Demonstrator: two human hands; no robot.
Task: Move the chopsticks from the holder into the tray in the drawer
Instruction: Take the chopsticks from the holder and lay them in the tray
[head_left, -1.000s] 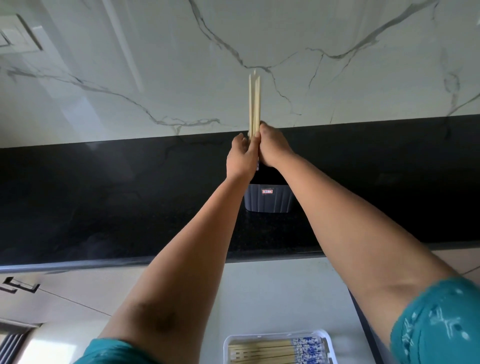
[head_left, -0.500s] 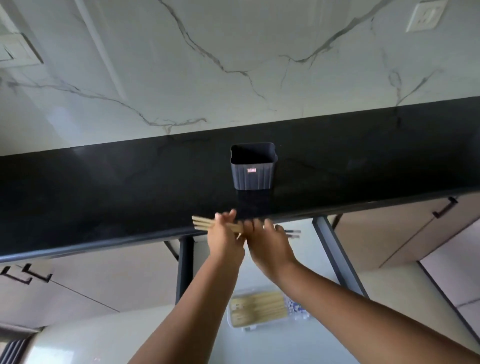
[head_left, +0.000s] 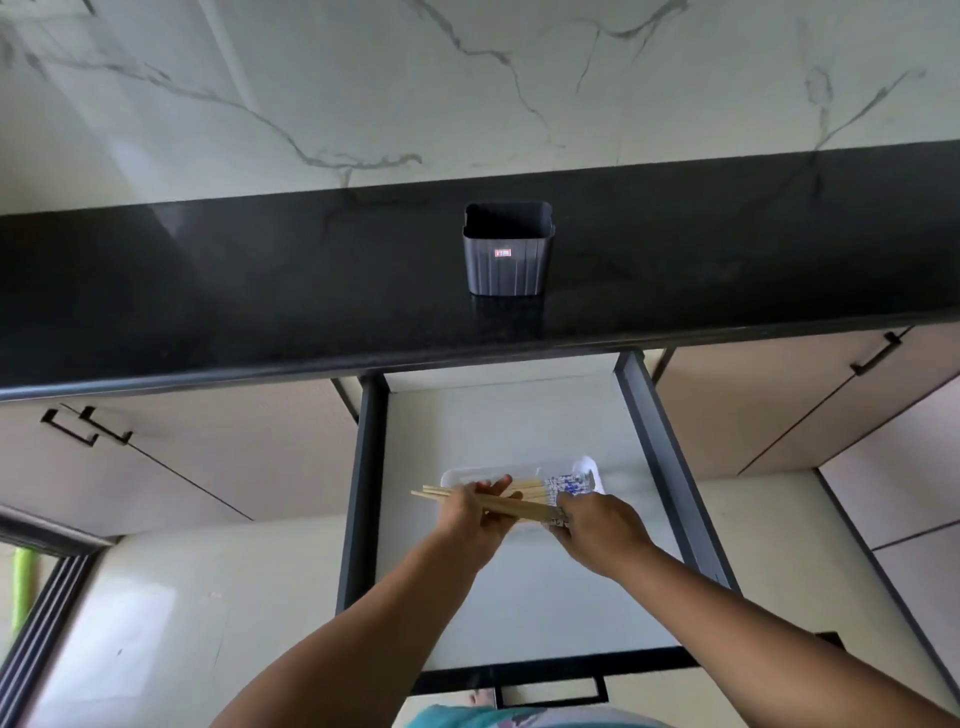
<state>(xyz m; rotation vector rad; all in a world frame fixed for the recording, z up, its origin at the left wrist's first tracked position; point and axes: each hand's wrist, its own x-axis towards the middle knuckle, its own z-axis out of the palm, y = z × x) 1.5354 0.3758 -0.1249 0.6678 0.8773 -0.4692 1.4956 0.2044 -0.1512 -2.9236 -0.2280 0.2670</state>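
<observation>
A dark grey ribbed holder (head_left: 507, 257) stands on the black counter, and I see no chopsticks in it. My left hand (head_left: 475, 514) and my right hand (head_left: 597, 527) together grip a bundle of wooden chopsticks (head_left: 511, 506), held level just above the white tray (head_left: 470, 475) in the open drawer (head_left: 519, 587). More chopsticks with blue-patterned ends (head_left: 569, 486) lie in the tray. My hands hide most of the tray's near side.
The black counter (head_left: 260, 291) overhangs the drawer's back. Dark drawer rails (head_left: 670, 462) run along both sides, with a black handle (head_left: 550, 693) at the front. Closed cabinet doors with black handles (head_left: 85, 428) flank the drawer.
Both hands lifted the chopsticks out of the holder, turned them level, and brought them down past the counter edge to just over the tray. The view tilted down.
</observation>
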